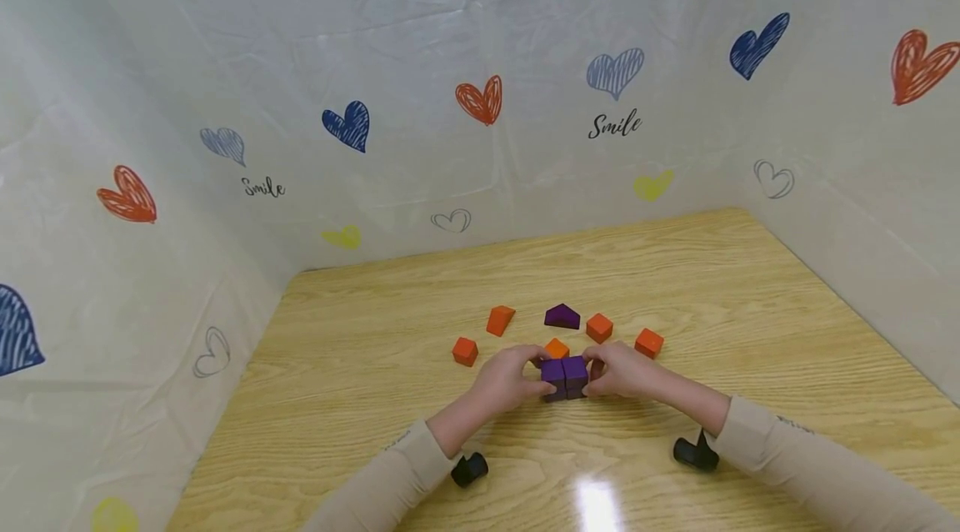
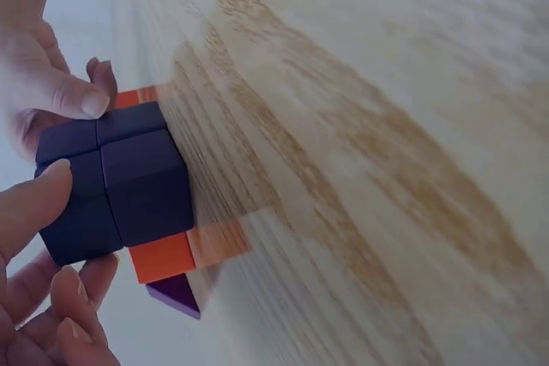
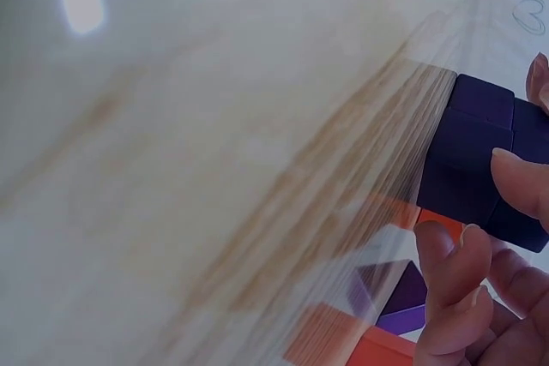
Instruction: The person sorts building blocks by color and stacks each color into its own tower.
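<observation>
In the head view, purple cubes stand as two touching stacks, a left one (image 1: 552,373) and a right one (image 1: 576,371), each two cubes high. My left hand (image 1: 504,378) pinches the upper cube of the left stack between thumb and fingers. From the other side, my right hand (image 1: 621,369) pinches the upper cube of the right stack. The left wrist view shows the purple cubes (image 2: 147,182) close up, with seams between them. Directly behind the stacks, an orange block (image 1: 557,348) is partly hidden.
Beyond the hands lie a purple wedge-like block (image 1: 562,317) and an orange slanted block (image 1: 501,320). Orange cubes sit at left (image 1: 465,351), behind (image 1: 599,328) and right (image 1: 648,343). A heart-printed curtain (image 1: 405,182) borders the wooden table (image 1: 360,373).
</observation>
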`<state>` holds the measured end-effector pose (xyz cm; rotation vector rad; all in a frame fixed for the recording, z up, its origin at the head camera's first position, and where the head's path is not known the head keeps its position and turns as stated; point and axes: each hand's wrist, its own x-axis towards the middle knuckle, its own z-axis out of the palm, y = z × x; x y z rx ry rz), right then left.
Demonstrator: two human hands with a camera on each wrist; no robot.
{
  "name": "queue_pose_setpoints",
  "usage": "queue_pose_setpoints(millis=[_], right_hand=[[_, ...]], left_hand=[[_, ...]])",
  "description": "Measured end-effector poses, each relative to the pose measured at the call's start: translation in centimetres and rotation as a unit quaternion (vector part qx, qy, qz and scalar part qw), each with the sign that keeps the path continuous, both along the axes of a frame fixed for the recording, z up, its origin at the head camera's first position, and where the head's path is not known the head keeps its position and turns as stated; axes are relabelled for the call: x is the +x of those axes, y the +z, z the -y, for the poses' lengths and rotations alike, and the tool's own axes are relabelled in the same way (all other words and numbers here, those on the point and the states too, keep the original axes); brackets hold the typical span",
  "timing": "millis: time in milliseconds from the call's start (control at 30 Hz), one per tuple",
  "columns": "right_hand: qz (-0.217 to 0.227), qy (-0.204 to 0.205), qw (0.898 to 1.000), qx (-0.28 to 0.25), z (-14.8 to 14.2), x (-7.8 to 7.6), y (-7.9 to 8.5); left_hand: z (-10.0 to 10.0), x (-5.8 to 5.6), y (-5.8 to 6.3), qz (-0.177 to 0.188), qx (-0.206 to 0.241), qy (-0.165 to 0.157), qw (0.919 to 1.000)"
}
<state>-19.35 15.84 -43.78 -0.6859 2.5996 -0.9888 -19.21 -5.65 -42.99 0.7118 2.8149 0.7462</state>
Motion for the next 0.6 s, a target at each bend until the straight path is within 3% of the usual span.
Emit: queue_pose_setpoints(millis=[300, 600], right_hand=[[0.000, -0.007, 1.000, 0.003, 0.07, 0.08, 0.12], [-0.013, -0.007, 1.000, 0.016, 0.24, 0.27, 0.26]], left_hand=[[0.02, 0.27, -0.30, 0.011, -0.046, 0.026, 0.9985], [-0.05, 0.44, -0.37, -0.010, -0.078, 0.022, 0.9967]])
